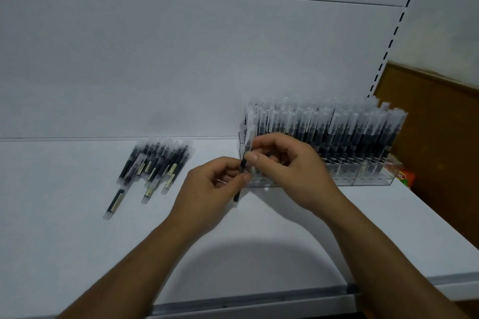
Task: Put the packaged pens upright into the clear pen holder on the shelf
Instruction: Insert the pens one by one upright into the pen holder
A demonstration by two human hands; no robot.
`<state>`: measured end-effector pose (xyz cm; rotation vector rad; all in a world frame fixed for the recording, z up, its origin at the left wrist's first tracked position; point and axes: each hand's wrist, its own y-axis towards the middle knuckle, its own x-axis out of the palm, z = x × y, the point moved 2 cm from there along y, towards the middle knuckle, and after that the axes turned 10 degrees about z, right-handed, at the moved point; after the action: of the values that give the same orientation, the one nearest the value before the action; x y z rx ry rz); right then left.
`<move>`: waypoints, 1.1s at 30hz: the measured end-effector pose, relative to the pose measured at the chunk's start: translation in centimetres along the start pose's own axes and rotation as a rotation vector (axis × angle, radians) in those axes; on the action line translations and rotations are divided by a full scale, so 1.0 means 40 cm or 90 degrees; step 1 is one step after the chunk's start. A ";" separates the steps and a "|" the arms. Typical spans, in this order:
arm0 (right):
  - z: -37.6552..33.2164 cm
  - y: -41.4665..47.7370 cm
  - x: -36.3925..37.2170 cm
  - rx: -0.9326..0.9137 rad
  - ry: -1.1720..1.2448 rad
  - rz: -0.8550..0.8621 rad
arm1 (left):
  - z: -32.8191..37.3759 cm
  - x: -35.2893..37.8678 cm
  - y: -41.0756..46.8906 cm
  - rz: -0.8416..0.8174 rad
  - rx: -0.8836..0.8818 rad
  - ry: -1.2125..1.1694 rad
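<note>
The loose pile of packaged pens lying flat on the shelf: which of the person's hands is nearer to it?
Left. The left hand sits just right of the pile; the right hand is farther right, in front of the clear pen holder. Both pinch one packaged pen.

Both bare forearms reach in from below. Left hand (212,184) and right hand (287,163) meet at centre; thumb and fingers (246,178) of each pinch one packaged pen (236,195), near upright.
</note>
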<state>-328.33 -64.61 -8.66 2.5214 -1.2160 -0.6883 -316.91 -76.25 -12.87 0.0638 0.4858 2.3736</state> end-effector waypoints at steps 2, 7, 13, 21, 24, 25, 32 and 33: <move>0.002 0.004 0.005 0.007 0.017 0.015 | 0.005 0.001 -0.004 -0.004 0.031 0.037; -0.011 0.008 -0.014 0.028 0.054 0.039 | 0.003 -0.007 -0.010 0.028 0.113 0.190; -0.049 0.055 -0.094 -0.025 0.056 0.226 | -0.019 -0.015 -0.006 -0.016 0.128 0.359; -0.013 0.078 -0.062 -0.026 -0.111 0.169 | -0.025 -0.009 -0.007 -0.039 0.154 0.411; 0.000 0.074 -0.040 -0.018 -0.210 0.104 | -0.023 -0.008 -0.008 -0.038 0.153 0.412; 0.001 0.072 -0.036 -0.018 -0.225 0.102 | -0.023 -0.008 -0.008 -0.037 0.154 0.413; -0.010 0.061 -0.036 -0.015 -0.270 0.110 | -0.028 -0.007 -0.007 -0.036 0.146 0.396; -0.011 0.055 -0.039 -0.013 -0.283 0.107 | -0.026 -0.007 -0.009 -0.036 0.139 0.391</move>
<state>-330.41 -64.71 -6.89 2.2813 -1.5271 -1.2533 -316.67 -76.53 -13.95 -0.5861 1.0174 2.2468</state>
